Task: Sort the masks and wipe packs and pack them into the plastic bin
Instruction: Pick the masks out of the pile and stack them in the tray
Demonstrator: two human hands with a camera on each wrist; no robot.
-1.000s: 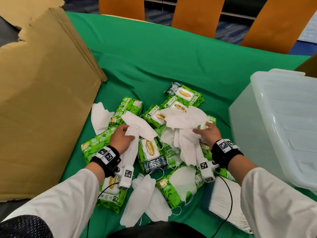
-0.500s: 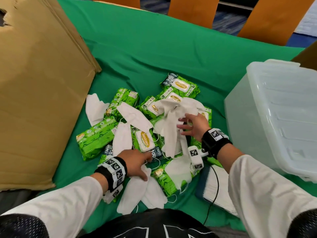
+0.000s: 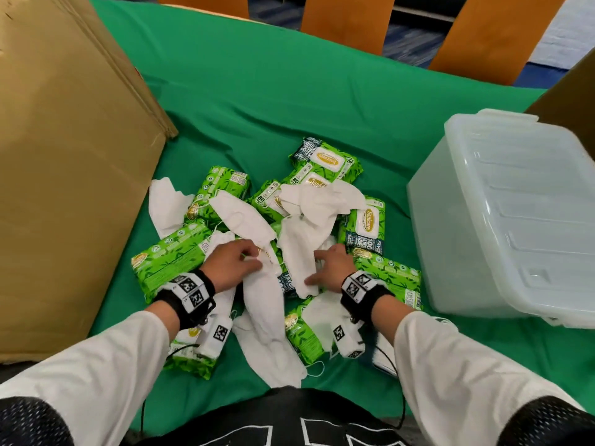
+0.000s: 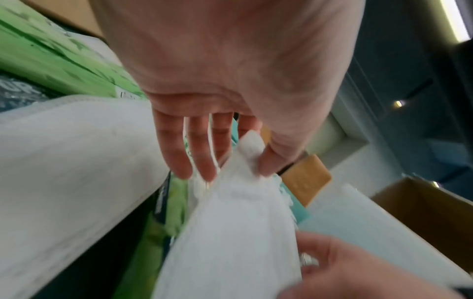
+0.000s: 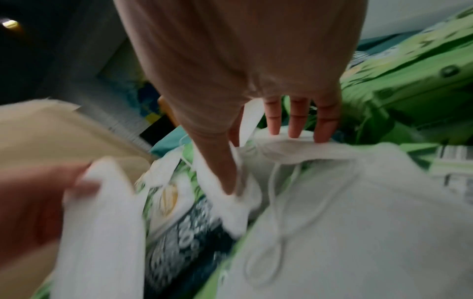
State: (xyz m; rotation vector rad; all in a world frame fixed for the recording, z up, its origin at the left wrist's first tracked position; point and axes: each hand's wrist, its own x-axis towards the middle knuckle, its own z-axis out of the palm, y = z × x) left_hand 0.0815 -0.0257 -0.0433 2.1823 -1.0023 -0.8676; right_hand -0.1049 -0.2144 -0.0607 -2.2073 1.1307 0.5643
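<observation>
Pinching a soft white folded fabric mask [image 3: 262,294] by its top edge, the left hand [image 3: 230,263] is lifting it from the near pile of glossy green wipe packs [image 3: 167,262] while the right hand [image 3: 333,267], fingers spread, is pressing a limp neighbouring mask [image 3: 297,252] flat.

One plastic bin [image 3: 502,220], one cardboard box [image 3: 64,156], two hands.

Matt cloth masks [image 3: 264,304], glossy plastic wipe packs [image 3: 367,225], translucent plastic bin [image 3: 502,220], matt cardboard [image 3: 64,156].

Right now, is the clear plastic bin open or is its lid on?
Lid on. The translucent plastic bin on the green tablecloth has its ribbed lid covering the top, so nothing can go in yet.
</observation>
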